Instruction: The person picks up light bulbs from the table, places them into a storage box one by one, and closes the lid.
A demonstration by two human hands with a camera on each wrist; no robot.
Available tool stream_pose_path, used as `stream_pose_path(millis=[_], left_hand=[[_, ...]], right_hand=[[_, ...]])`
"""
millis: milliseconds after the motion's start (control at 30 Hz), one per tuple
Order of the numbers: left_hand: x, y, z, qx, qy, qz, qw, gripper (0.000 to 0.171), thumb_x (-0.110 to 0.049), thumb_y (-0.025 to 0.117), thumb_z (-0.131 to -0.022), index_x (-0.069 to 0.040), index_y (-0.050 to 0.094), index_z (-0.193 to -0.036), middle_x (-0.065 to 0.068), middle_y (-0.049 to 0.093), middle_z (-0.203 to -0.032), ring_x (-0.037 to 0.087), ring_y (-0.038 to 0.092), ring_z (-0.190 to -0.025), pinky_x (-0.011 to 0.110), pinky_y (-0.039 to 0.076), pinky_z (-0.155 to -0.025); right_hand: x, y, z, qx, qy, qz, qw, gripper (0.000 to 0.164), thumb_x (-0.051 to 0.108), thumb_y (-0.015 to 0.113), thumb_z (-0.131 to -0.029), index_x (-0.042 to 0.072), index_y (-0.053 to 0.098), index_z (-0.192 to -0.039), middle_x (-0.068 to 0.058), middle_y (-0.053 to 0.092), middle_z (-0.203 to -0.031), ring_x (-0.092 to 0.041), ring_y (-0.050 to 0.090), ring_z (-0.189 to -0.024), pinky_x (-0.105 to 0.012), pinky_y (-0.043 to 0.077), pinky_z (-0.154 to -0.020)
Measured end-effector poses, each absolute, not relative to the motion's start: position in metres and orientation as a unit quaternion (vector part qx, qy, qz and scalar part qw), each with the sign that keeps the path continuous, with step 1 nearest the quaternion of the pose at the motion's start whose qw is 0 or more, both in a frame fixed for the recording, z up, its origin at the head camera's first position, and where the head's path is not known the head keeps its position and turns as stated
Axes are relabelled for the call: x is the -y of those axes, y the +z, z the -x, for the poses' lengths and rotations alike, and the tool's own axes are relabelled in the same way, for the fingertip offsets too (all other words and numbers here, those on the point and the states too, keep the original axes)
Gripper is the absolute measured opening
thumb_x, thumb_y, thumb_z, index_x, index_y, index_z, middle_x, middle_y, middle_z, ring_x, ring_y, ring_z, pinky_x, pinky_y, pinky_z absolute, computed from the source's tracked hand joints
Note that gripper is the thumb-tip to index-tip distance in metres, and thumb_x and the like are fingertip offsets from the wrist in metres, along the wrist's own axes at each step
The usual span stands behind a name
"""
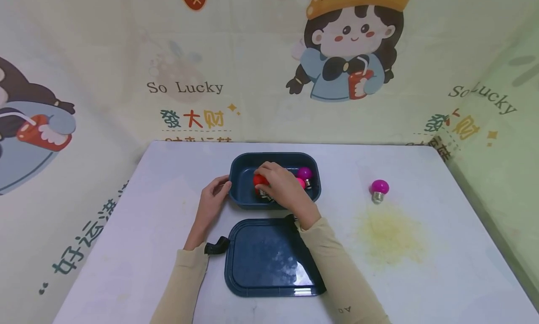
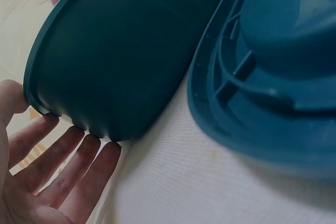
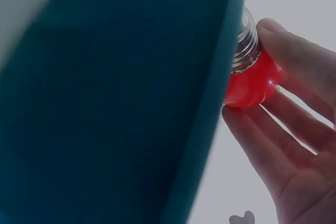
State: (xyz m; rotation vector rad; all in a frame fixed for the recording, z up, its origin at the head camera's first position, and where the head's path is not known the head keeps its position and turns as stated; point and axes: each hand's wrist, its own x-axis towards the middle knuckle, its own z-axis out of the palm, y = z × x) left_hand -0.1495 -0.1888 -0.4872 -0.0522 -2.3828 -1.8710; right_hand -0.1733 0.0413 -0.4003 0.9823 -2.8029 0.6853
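Note:
My right hand point(image 1: 281, 184) reaches over the dark blue plastic bin point(image 1: 242, 183) and pinches a red light bulb point(image 3: 251, 85) between thumb and fingers. The bulb has a silver screw base, which points up toward the bin rim in the right wrist view. A purple bulb point(image 1: 305, 173) and a pink bulb point(image 1: 301, 182) lie at the right end of the bin, the pink one partly hidden by my hand. My left hand point(image 2: 58, 177) touches the bin's left end, its nearly straight fingertips against the outer wall and the thumb at the rim.
A matching dark blue lid point(image 1: 269, 263) lies on the white table point(image 1: 421, 286) in front of the bin, partly under my right sleeve. One more purple bulb point(image 1: 380, 187) sits on the table to the right, behind a yellowish stain point(image 1: 391, 235). A printed cloth point(image 1: 252, 57) hangs behind.

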Motion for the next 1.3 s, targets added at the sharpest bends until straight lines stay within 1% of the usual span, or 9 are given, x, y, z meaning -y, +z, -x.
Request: stream_pose_path(millis=[200, 367, 467, 633, 867, 1067, 1300], left_hand=[[0.189, -0.487, 0.151, 0.777, -0.627, 0.013, 0.046, 0.041, -0.029, 0.059, -0.101, -0.004, 0.059, -0.134, 0.015, 0.061, -0.133, 0.025, 0.060, -0.120, 0.011, 0.049, -0.089], [0.190, -0.482, 0.152, 0.771, -0.635, 0.014, 0.038, 0.041, -0.024, 0.057, -0.102, 0.000, 0.057, -0.136, 0.020, 0.058, -0.136, 0.032, 0.057, -0.125, 0.008, 0.047, -0.088], [0.189, -0.470, 0.147, 0.768, -0.639, 0.017, 0.033, 0.040, -0.019, 0.057, -0.102, 0.003, 0.056, -0.135, 0.023, 0.057, -0.135, 0.035, 0.057, -0.125, 0.009, 0.048, -0.087], [0.186, -0.453, 0.139, 0.774, -0.633, 0.020, 0.028, 0.039, -0.017, 0.056, -0.103, 0.006, 0.055, -0.135, 0.024, 0.058, -0.135, 0.035, 0.058, -0.124, 0.009, 0.048, -0.088], [0.186, -0.454, 0.140, 0.772, -0.635, 0.020, 0.024, 0.039, -0.016, 0.056, -0.103, 0.005, 0.056, -0.135, 0.024, 0.057, -0.135, 0.034, 0.058, -0.123, 0.011, 0.049, -0.088], [0.185, -0.452, 0.138, 0.770, -0.637, 0.022, 0.022, 0.039, -0.016, 0.056, -0.103, 0.005, 0.055, -0.135, 0.024, 0.057, -0.136, 0.034, 0.058, -0.124, 0.010, 0.049, -0.089], [0.185, -0.452, 0.138, 0.767, -0.641, 0.018, 0.019, 0.039, -0.017, 0.056, -0.102, 0.004, 0.056, -0.135, 0.023, 0.057, -0.136, 0.033, 0.057, -0.125, 0.010, 0.049, -0.088]], right_hand=[[-0.033, -0.404, 0.175, 0.916, 0.229, -0.327, 0.041, 0.037, 0.023, 0.078, -0.087, 0.009, 0.069, -0.121, -0.008, 0.066, -0.118, -0.022, 0.061, -0.104, -0.033, 0.057, -0.089], [-0.025, -0.405, 0.175, 0.914, 0.230, -0.333, 0.028, 0.039, 0.023, 0.077, -0.088, 0.009, 0.068, -0.123, -0.008, 0.065, -0.119, -0.022, 0.061, -0.104, -0.033, 0.057, -0.089], [-0.021, -0.406, 0.176, 0.914, 0.230, -0.334, 0.021, 0.040, 0.023, 0.077, -0.088, 0.009, 0.068, -0.123, -0.008, 0.065, -0.118, -0.022, 0.061, -0.103, -0.033, 0.057, -0.089], [-0.015, -0.411, 0.177, 0.910, 0.231, -0.344, 0.021, 0.039, 0.022, 0.078, -0.088, 0.008, 0.068, -0.123, -0.008, 0.065, -0.116, -0.021, 0.061, -0.102, -0.032, 0.057, -0.089], [-0.007, -0.415, 0.178, 0.908, 0.223, -0.355, 0.015, 0.036, 0.022, 0.075, -0.090, 0.007, 0.068, -0.122, -0.008, 0.065, -0.117, -0.021, 0.061, -0.103, -0.032, 0.056, -0.090], [-0.002, -0.418, 0.179, 0.914, 0.210, -0.348, 0.002, 0.037, 0.023, 0.074, -0.091, 0.008, 0.067, -0.124, -0.008, 0.065, -0.120, -0.021, 0.061, -0.106, -0.032, 0.055, -0.094], [0.002, -0.420, 0.181, 0.917, 0.200, -0.346, -0.005, 0.037, 0.023, 0.073, -0.091, 0.008, 0.067, -0.124, -0.008, 0.065, -0.119, -0.021, 0.061, -0.105, -0.032, 0.055, -0.093]])
